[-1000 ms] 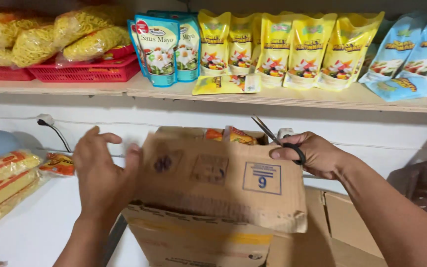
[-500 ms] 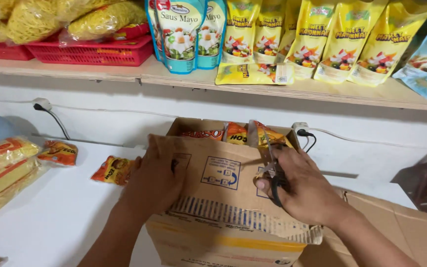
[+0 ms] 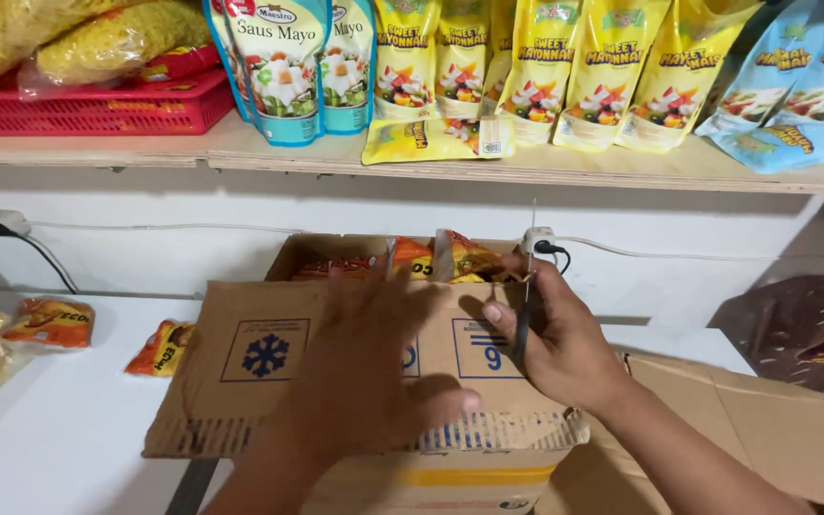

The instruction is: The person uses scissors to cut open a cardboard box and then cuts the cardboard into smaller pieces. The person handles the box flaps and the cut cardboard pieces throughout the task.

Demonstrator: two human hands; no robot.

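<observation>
An open cardboard box (image 3: pixel 240 381) stands in front of me, its near flap folded down toward me. Orange and yellow snack packets (image 3: pixel 450 257) fill it. My left hand (image 3: pixel 374 372) lies blurred over the middle of the flap, fingers spread, holding nothing. My right hand (image 3: pixel 550 334) grips black-handled scissors (image 3: pixel 526 305) at the box's right rim, blades pointing up.
A wooden shelf (image 3: pixel 574 167) above carries yellow, teal and light blue sauce pouches and a red basket (image 3: pixel 97 110) of noodle packs. Loose orange packets (image 3: pixel 159 348) lie on the white table at left. A second cardboard box (image 3: pixel 765 429) sits at right. Wall sockets with cables run behind.
The flap has been pushed further down and outward. My left hand slid right across it. My right hand turned the scissors so the blades point up near the box's rim.
</observation>
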